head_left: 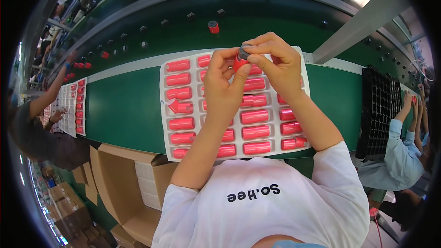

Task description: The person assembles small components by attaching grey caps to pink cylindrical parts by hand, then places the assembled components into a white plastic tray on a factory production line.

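My left hand (221,80) is closed round a small red cylinder (238,64), held upright above the far part of the tray. My right hand (275,57) pinches a dark grey cap (244,51) at the top of that cylinder. Cap and cylinder touch; whether they are joined I cannot tell, since fingers cover the seam. Below lies a white moulded tray (165,131) with rows of glossy red cylinders (255,116) lying on their sides. One piece at the tray's left side has a red flap (173,106) sticking up. My forearms hide some of the middle rows.
Beyond the tray, a green belt carries a red cylinder with a dark top (213,27) and several small dark parts (190,15). A slanted metal post (360,23) rises at right, near black gridded trays (377,110). An open cardboard box (108,174) stands lower left. Co-workers sit both sides.
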